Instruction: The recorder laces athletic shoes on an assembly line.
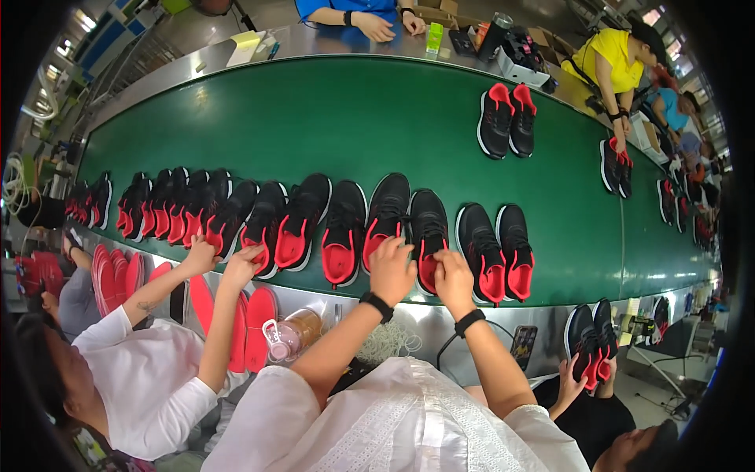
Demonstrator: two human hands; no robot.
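Note:
Just in front of me on the green conveyor belt (299, 102) lies a pair of black sneakers with red linings, toes pointing away. My left hand (392, 271) is at the heel of the left sneaker (388, 200), its fingers curled over the collar and hiding the heel. On the right sneaker (429, 216), my right hand (454, 281) has its bent fingers at the right side of the collar. Another sneaker (344, 216) sits close by on the left. To the right rests a separate pair of black sneakers (480, 240).
A co-worker's hands (244, 263) touch sneakers on the left, near red insoles (258, 326). Another worker at lower right holds a sneaker pair (586, 350). One more pair (494, 122) sits farther across the belt. A pink-lidded jar (283, 338) and a phone (523, 346) lie along the near edge.

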